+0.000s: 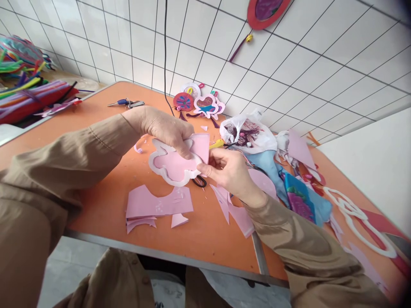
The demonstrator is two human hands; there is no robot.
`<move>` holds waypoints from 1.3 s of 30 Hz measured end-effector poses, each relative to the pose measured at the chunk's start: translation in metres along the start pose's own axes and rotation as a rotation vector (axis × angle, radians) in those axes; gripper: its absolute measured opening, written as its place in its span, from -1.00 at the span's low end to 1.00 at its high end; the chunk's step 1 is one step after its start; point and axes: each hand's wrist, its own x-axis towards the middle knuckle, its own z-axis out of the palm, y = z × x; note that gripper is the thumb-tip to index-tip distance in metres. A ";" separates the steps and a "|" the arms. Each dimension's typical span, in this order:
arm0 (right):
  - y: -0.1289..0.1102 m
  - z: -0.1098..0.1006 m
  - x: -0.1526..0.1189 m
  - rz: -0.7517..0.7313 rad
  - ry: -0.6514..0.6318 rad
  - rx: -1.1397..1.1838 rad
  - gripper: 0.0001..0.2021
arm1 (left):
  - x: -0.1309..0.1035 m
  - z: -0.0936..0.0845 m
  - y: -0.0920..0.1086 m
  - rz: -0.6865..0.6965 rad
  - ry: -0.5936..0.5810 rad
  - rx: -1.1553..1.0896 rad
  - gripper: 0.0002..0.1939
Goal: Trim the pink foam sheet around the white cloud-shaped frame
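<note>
My left hand (168,128) grips the top of a white flower-shaped frame (160,170), thumb pressed over its edge. A pink sheet (201,145) lies against the frame and shows through its opening. At the right edge, my right hand (229,171) pinches the frame and sheet between thumb and fingers. Both are held above the orange table (105,205). Black loops, perhaps scissor handles (199,182), show just below the frame. Cut pink scraps (159,202) lie nearer the table's front edge.
Finished round and flower-shaped ornaments (205,105) lean by the tiled wall. Keys (128,102) lie back left, beyond them colourful pipe cleaners (28,96). A white plastic bag (253,130), a blue embroidered piece (297,196) and white cut-out frames (359,218) crowd the right side.
</note>
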 end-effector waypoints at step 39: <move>0.001 0.005 0.002 -0.127 0.288 0.245 -0.94 | -0.017 -0.029 0.009 0.315 0.149 -0.052 -0.89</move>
